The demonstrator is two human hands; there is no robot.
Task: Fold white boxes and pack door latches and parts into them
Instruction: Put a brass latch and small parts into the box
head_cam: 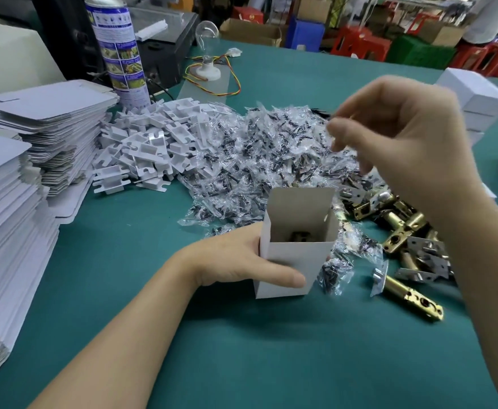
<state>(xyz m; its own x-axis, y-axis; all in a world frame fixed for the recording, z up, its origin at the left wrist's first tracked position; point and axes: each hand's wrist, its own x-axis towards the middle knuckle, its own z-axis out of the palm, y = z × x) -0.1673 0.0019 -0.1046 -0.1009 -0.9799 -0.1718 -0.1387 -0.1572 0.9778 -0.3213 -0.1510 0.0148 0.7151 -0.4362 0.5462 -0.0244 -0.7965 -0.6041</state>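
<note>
- A green mat-covered table (241, 349) fills the view; its far edge meets a blurred clutter of crates and cartons.
- Stacks of flat white card blanks (11, 202) with clipped corners stand at the left, cut off by the frame edge.
- A wide heap of crinkly clear plastic packets (256, 149) holding small dark parts lies in the middle; the contents are too small to make out.
- The right hand (404, 137) hangs raised above the heap, fingers bent and motion-blurred; whether it pinches anything cannot be told.
- A pile of white slotted card inserts (147, 143) lies between blanks and packets.
- Shiny brass door latches (401, 231) with grey face plates lie in a jumble to the right, partly hidden by the right forearm.
- The left hand (241, 261) grips the white box (294, 258), thumb across its front face, fingers hidden behind.
- The box stands upright on the table near the middle, its top flaps raised; a dark metal piece (299, 236) shows dimly inside.
</note>
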